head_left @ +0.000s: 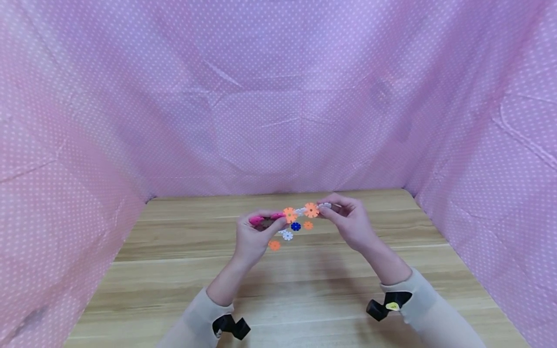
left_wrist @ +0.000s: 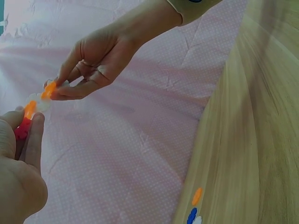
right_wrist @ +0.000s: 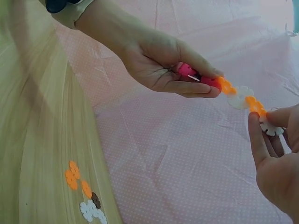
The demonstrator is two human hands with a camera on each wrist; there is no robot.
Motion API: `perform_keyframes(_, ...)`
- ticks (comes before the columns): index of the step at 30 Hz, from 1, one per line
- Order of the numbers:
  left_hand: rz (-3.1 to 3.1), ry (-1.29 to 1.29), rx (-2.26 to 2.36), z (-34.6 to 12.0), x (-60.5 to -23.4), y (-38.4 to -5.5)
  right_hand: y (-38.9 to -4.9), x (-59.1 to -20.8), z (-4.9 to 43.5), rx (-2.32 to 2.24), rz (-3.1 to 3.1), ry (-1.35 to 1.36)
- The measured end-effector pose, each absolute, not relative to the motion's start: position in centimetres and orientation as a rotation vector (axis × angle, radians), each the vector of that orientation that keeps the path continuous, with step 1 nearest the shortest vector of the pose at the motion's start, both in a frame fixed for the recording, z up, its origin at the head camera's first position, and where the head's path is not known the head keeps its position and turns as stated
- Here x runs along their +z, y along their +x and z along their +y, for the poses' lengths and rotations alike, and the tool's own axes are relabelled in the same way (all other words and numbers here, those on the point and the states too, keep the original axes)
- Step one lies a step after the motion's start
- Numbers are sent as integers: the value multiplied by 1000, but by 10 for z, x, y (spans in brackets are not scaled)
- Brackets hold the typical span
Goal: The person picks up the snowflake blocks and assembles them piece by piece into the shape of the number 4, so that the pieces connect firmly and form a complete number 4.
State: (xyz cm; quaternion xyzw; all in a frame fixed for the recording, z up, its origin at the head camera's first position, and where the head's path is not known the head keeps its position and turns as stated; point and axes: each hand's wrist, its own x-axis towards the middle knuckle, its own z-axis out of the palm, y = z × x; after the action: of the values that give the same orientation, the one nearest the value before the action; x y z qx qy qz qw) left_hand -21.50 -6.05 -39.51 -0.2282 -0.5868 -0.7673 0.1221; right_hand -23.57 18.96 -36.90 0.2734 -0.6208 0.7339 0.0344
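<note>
A chain of notched, flower-shaped plastic discs stretches between my two hands, raised over the table. Two orange discs (head_left: 311, 210) flank a white disc (right_wrist: 240, 97) in its middle. Pink discs (right_wrist: 211, 83) make up the left end, and a white disc (right_wrist: 272, 129) forms the right end. My left hand (head_left: 254, 239) holds the pink end, thumb beside the nearer orange disc; its fingers partly cover that end. With thumb and fingertips, my right hand (head_left: 351, 223) pinches the other end, where orange meets white.
Loose discs lie on the wooden table (head_left: 174, 270) beneath the chain: a blue disc (head_left: 296, 226), white discs (head_left: 287, 236), orange discs (head_left: 274, 245) and a brown disc (right_wrist: 96, 199). Pink dotted cloth (head_left: 278, 121) walls in the table's back and sides.
</note>
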Motion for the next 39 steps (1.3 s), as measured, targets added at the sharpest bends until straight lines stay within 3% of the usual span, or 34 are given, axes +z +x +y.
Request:
perform_keyframes(8, -1731, -664, -2317, -61, -395, -214, -234, -365, 198, 2449, -1901, 909)
perform_keyframes(32, -1711, -698, -2398, -64, -401, -218, -235, -361, 195, 2393, -1977, 837)
perform_keyframes(39, -1675, -732, -2451, -64, -399, -218, -237, -363, 197, 2484, -1953, 928)
